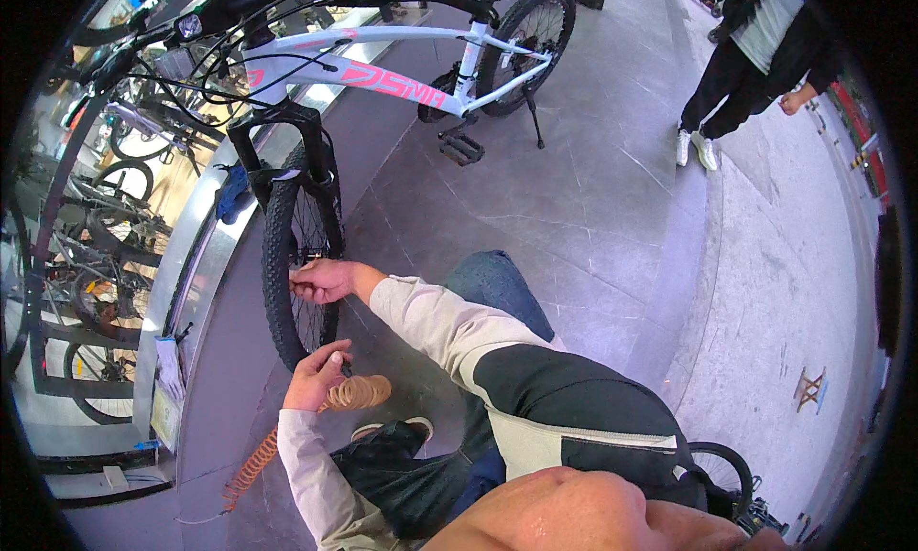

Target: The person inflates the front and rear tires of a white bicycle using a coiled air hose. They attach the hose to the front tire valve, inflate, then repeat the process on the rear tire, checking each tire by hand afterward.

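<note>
A white bicycle [316, 62] with pink lettering stands in front of me, its knobbly front tyre [277, 255] turned towards me. My right hand [323, 280] reaches in at the spokes beside this tyre. Its fingers are closed in a pinch, and what lies between them is too small to make out. Lower down, near the bottom of the wheel, my left hand [316, 377] is closed with thumb and fingers together. It is on the dark end of an orange coiled air hose [359, 391], whose coils pass behind my wrist and trail to the lower left.
Left of the wheel runs a metal ledge [191, 255] with a blue cloth [232, 192] and white gloves [169, 367]. Behind glass stand several bicycles [105, 293]. The bicycle rests on its kickstand [534, 118]. A person in dark trousers [732, 87] stands far right; a small wooden folding stool [811, 390] is right.
</note>
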